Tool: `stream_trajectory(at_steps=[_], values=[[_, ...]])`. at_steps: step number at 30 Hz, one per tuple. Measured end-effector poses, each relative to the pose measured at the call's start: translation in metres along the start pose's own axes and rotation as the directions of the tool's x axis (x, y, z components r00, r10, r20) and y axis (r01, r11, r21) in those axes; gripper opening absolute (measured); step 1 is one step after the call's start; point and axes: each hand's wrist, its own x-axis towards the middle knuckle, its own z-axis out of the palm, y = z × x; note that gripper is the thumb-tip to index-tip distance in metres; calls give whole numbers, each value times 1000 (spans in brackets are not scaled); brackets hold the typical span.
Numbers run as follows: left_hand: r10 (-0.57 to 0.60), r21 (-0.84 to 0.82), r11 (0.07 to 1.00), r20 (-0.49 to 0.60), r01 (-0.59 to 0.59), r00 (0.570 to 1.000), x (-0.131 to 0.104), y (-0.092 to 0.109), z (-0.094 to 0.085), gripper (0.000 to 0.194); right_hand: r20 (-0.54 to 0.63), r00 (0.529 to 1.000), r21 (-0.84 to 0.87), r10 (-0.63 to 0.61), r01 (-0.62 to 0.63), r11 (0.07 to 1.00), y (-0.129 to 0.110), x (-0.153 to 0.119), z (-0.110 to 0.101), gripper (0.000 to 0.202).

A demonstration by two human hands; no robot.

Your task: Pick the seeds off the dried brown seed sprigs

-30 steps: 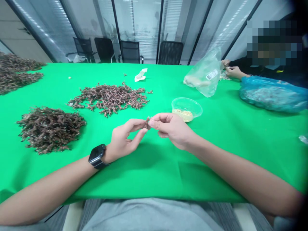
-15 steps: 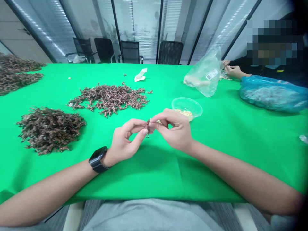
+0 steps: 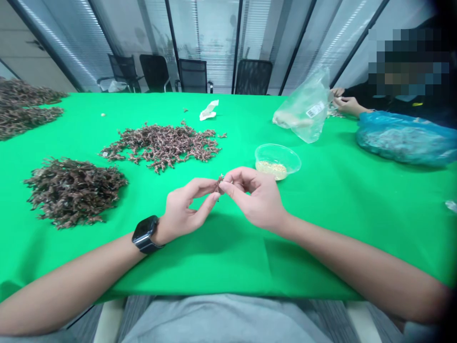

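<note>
Between the fingertips of both hands, above the green cloth, is a small brown figure-like piece [image 3: 220, 183]; its exact kind is too small to make out. My left hand [image 3: 189, 204], with a dark watch [image 3: 145, 233] on its wrist, pinches the piece from the left, thumb below. My right hand [image 3: 259, 197] is closed at its upper right side, thumb and forefinger touching it; the other fingers are curled. Just behind my right hand stands a clear plastic bowl [image 3: 294, 163] with small golden bits in the bottom.
On the green tablecloth [image 3: 228, 267] lie a dense brown heap [image 3: 74, 193] at left, a looser brown pile [image 3: 164, 145] behind it, and more piles [image 3: 28, 102] far left. A scrap of white paper [image 3: 209, 110], a clear bag [image 3: 303, 107] and a blue bag [image 3: 403, 138] lie beyond. A co-worker's hands [image 3: 348, 105] work far right.
My right hand has lowered slightly and shifted its fingers on the brown piece, uncovering more of the bowl. My left hand stays nearly in place, still pinching.
</note>
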Motion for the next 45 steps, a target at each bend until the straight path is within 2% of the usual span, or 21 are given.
stream_trajectory(at_steps=[4, 7, 11, 14, 18, 24, 30, 37, 40, 42, 45], values=[[128, 158, 979, 24, -130, 991, 1, -8, 0, 26, 43, 963, 224, 268, -270, 936, -7, -2, 5, 30], [197, 258, 945, 40, -200, 980, 2, -14, -1, 26, 140, 892, 395, 430, -449, 802, -10, -1, 5, 37], [214, 307, 924, 74, -226, 974, 4, -15, -3, 26, 344, 784, 546, 516, -614, 570, -13, 2, 2, 38], [151, 259, 952, 58, -161, 987, 5, -12, -4, 25, 379, 761, 559, 527, -642, 525, -15, 4, 0, 38], [100, 191, 976, 42, -106, 994, 5, -9, -3, 24, 360, 766, 527, 533, -638, 561, -13, 5, -2, 38], [107, 185, 976, 29, -110, 994, 5, -8, -4, 23, 389, 793, 513, 468, -609, 605, -9, 7, -6, 33], [20, 130, 991, 11, -21, 1000, 5, -7, -4, 24, 391, 814, 513, 431, -581, 632, -6, 11, -6, 33], [-23, 73, 997, 33, 20, 999, 4, -8, -3, 23, 380, 823, 471, 422, -565, 678, 2, 13, -6, 32], [-53, 39, 998, 27, 52, 998, 3, -7, -2, 23, 283, 874, 429, 395, -484, 763, 4, 13, -5, 35], [-71, 11, 997, 22, 71, 997, 3, -5, -2, 23, 182, 925, 363, 334, -379, 851, 5, 12, -3, 34], [-84, -24, 996, 23, 85, 996, 4, -4, -2, 21, 15, 993, 131, 120, -121, 984, 7, 9, -4, 24]])
